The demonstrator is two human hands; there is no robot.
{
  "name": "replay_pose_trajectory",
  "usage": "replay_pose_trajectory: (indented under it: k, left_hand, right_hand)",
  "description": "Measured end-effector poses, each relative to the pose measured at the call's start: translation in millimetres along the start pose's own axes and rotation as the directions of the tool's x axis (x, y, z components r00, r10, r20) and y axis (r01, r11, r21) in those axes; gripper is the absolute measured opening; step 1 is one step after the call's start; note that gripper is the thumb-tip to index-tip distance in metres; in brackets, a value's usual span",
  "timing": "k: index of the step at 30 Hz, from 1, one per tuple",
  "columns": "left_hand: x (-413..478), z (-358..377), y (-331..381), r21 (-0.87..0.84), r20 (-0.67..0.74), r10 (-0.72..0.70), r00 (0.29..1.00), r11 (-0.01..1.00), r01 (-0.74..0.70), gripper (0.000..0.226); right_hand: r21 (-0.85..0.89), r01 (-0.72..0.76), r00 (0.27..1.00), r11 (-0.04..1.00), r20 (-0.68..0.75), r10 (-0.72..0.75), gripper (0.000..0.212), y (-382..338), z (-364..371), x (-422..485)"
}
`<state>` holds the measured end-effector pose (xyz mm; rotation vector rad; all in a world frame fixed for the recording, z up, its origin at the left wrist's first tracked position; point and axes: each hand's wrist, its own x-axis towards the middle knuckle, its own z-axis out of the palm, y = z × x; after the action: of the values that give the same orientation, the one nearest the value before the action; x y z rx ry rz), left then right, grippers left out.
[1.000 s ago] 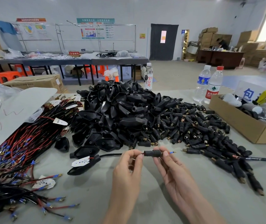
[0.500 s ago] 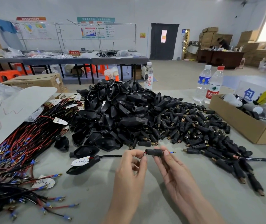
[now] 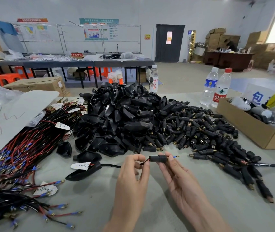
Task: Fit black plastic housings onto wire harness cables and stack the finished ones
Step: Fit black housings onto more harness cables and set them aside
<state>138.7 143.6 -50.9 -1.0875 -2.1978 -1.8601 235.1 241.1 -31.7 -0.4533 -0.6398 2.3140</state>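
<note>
Lying level, left-right, the barrel housing (image 3: 158,159) points its blue tip right.

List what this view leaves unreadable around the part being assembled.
1. Head view: the cable end inside the black housing is hidden by the housing, so how far in it sits cannot be told.
2. The left hand grip covers the wires it pinches; the right hand hides the housing's underside.
3. The white tag print is too small.
4. The cardboard box is cut off by the right edge.
</note>
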Motion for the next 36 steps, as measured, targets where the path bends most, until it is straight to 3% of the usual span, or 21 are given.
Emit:
replay_pose_trajectory:
  k: [13,16,19,27,36]
  left_hand:
    - [-0.8,-4.6,3.0,-0.031,0.072,0.072,0.995,0.997,-0.070,0.012]
    - [-2.9,-5.0,3.1,0.052,0.146,0.105,0.984,0.992,-0.113,0.027]
    - [-2.8,-4.2,3.4,0.189,0.213,0.125,0.969,0.968,-0.167,0.027]
    - [-3.6,-4.3,-2.8,0.325,0.215,0.097,0.972,0.931,-0.165,0.037]
    - [-3.6,-6.4,-2.1,0.377,0.257,0.106,0.960,0.904,-0.201,0.043]
  right_hand:
    - [-0.041,-0.020,1.000,0.999,-0.005,0.020,0.026,-5.7,1.9,-3.7]
    - [-0.061,-0.023,0.999,0.998,-0.027,0.021,0.032,-6.5,-0.1,-3.0]
    - [-0.100,-0.021,1.000,0.995,-0.011,0.020,0.026,-7.0,-1.3,-2.3]
    - [-0.300,0.100,0.994,0.949,-0.013,-0.109,0.022,-10.5,-2.7,-0.5]
    - [-0.330,0.205,0.963,0.922,-0.098,-0.249,0.035,-16.7,-5.6,-0.6]
